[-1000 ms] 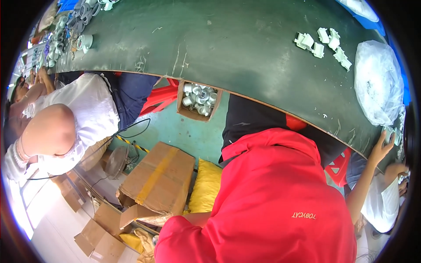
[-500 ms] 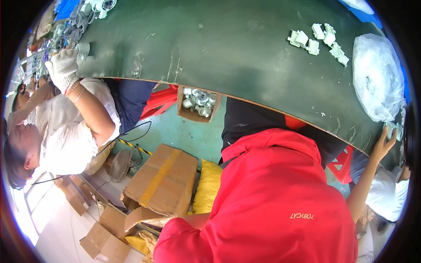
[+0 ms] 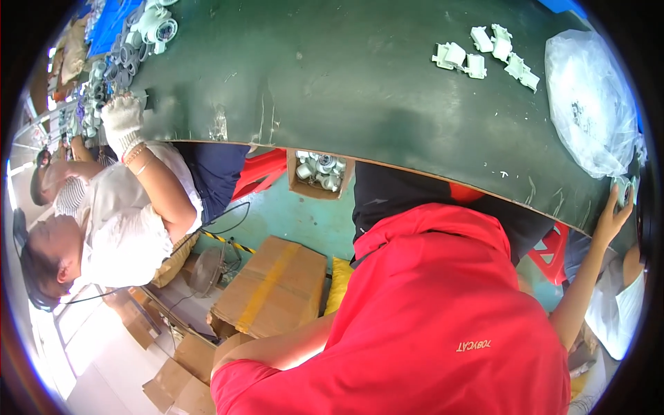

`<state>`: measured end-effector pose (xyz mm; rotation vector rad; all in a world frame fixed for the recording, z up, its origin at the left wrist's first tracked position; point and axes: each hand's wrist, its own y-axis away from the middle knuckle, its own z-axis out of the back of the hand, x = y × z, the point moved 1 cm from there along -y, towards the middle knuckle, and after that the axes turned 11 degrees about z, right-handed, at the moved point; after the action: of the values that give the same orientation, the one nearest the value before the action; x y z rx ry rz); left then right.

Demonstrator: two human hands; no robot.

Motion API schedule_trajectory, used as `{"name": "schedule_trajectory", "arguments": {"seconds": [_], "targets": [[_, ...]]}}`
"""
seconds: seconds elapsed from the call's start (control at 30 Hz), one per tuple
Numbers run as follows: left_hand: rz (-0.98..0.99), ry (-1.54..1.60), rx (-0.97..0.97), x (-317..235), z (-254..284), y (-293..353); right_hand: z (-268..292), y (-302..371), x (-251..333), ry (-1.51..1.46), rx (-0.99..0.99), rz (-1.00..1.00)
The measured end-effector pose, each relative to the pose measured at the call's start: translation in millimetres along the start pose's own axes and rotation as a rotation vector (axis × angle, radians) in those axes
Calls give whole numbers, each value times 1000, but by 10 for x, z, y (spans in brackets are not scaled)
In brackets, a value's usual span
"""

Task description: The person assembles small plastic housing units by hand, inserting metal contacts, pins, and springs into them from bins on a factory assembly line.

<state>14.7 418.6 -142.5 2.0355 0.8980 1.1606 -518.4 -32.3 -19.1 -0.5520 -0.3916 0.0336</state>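
Observation:
My right arm stretches out to the far right of the table. At its end my right hand [image 3: 611, 218] has thumb and finger closed around a small pale, translucent plastic piece [image 3: 624, 188], its exact kind too small to tell. Just beyond that hand lies a clear plastic bag [image 3: 588, 104], filled with something I cannot make out. My left forearm [image 3: 294, 344] is bent at the lower middle, and its hand is hidden behind my red shirt. Several white plastic housings [image 3: 477, 66] lie loose on the dark green tabletop [image 3: 332, 83], left of the bag.
A carton [image 3: 321, 197] of white round parts stands below the table edge. At left, a co-worker's gloved hand [image 3: 124, 117] rests near grey rings [image 3: 126, 59] and a white round fitting [image 3: 158, 28]. A taped cardboard box [image 3: 277, 287] and yellow bag [image 3: 338, 283] stand behind.
The view has shifted, so table things sit higher at right. My left elbow has swung outward, showing more forearm. My right hand still grips the pale piece.

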Motion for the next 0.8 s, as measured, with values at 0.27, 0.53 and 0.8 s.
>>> {"name": "schedule_trajectory", "arguments": {"seconds": [0.27,0.53,0.8], "targets": [[49,-105,-50,39,262,155,-46,29,127,-3,12,4],[87,-139,-60,203,312,179,-17,41,-72,20,44,-17],[103,-171,-73,258,352,146,-27,100,-216,4,81,-109]]}}
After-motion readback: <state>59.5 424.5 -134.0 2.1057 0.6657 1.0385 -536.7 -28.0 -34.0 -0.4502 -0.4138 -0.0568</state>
